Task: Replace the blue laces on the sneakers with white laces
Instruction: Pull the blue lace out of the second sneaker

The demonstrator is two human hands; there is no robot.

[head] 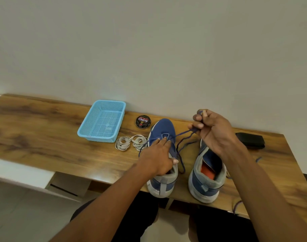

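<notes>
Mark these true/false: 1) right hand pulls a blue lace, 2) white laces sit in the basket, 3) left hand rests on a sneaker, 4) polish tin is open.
1. True: the right hand pinches the blue lace.
2. False: the white laces lie coiled on the table, beside the blue basket.
3. True: the left hand rests on the left sneaker.
4. False: the shoe polish tin has its lid on.

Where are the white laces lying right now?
In the head view the white laces lie coiled on the wooden table, just in front of the light blue basket and to the left of the left sneaker.
</notes>
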